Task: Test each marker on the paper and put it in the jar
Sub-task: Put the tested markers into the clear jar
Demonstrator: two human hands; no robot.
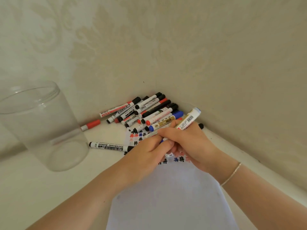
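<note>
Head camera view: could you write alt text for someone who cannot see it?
Two hands meet over a sheet of white paper marked with small test scribbles; the right hand grips a white marker with a blue end, and the left hand pinches near its tip. A pile of markers lies in the corner, and an empty glass jar stands left.

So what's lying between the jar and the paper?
In the head view, one black-capped whiteboard marker lies flat between the jar and the paper, its far end reaching the paper's edge.
</note>
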